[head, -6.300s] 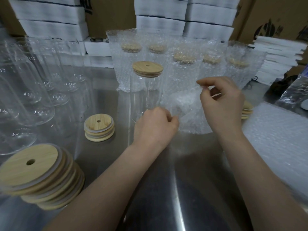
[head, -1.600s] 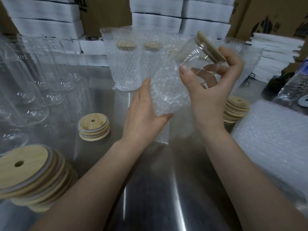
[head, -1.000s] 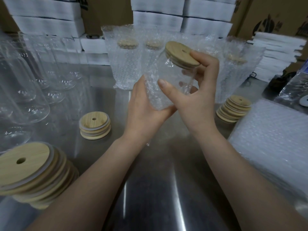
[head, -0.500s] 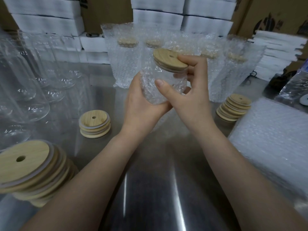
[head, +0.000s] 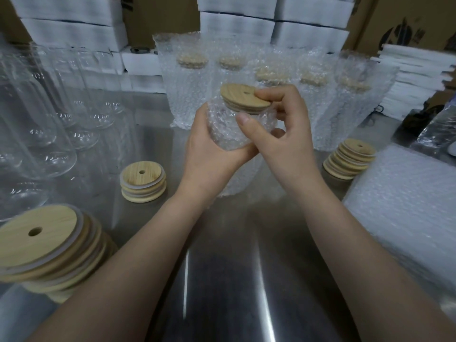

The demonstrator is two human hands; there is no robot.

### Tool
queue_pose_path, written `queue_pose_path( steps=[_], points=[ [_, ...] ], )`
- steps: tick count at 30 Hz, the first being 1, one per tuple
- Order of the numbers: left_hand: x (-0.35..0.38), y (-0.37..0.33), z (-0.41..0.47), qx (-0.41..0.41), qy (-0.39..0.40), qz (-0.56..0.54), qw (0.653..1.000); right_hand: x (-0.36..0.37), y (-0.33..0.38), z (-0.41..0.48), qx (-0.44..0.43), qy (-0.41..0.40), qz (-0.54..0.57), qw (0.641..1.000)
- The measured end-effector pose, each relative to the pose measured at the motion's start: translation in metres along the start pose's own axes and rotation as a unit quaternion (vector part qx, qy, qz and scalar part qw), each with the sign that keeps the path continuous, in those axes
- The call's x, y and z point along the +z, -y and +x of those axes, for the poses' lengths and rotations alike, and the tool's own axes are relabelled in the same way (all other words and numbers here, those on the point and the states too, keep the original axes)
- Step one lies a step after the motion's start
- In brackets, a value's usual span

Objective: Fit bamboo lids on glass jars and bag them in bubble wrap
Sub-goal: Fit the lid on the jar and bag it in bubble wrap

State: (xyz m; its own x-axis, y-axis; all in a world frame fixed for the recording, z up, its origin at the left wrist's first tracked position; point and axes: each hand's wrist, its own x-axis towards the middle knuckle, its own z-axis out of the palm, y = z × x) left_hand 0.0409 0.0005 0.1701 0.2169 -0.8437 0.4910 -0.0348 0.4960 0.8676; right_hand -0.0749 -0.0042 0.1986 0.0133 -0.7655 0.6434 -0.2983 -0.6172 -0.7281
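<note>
The left hand (head: 209, 154) curls round the lower part of a jar (head: 232, 134), which sits in a bubble bag (head: 243, 185) held above the metal table (head: 222, 267). The right hand (head: 283, 137) pinches the top, with the forefinger on the bamboo lid (head: 243, 98) and the thumb against the wrap below it. Bagged jars (head: 187, 95) stand behind, and a lid stack (head: 143, 185) and bare jars (head: 49, 124) are to the left.

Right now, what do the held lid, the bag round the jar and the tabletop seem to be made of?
Lid: pale wood, likely bamboo, matte, with visible grain streaks.
Bag: clear plastic bubble wrap, glossy, with rows of small bubbles.
Tabletop: probably stainless steel, brushed grey, reflecting long streaks of light.
</note>
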Motion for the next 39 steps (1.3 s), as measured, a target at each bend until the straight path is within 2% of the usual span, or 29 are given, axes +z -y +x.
queue_pose_path(
  steps=[10,13,17,20,22,25,31,39],
  points=[
    [-0.013,0.008,0.009,-0.057,0.063,-0.053,0.995,-0.005,0.001,0.003,0.000,0.002,0.061,0.998],
    [-0.019,0.007,0.010,-0.086,0.061,-0.084,0.991,-0.008,0.000,0.007,0.025,-0.028,0.142,0.989],
    [-0.021,0.002,0.012,-0.073,0.056,-0.120,0.988,-0.012,-0.003,0.011,0.075,-0.063,0.254,0.962],
    [-0.022,-0.002,0.014,-0.059,0.043,-0.139,0.988,-0.012,-0.009,0.014,0.132,-0.056,0.241,0.960],
    [-0.022,-0.005,0.016,-0.052,0.027,-0.137,0.989,-0.011,-0.011,0.016,0.170,-0.016,0.228,0.959],
    [-0.021,-0.009,0.019,-0.030,-0.020,-0.143,0.989,-0.009,-0.010,0.015,0.160,0.033,0.190,0.968],
    [-0.022,-0.011,0.023,0.004,-0.057,-0.141,0.988,-0.009,-0.009,0.011,0.113,-0.005,0.192,0.975],
    [-0.025,-0.008,0.024,-0.020,-0.119,-0.158,0.980,-0.013,-0.007,0.011,0.108,-0.057,0.198,0.973]
  ],
)
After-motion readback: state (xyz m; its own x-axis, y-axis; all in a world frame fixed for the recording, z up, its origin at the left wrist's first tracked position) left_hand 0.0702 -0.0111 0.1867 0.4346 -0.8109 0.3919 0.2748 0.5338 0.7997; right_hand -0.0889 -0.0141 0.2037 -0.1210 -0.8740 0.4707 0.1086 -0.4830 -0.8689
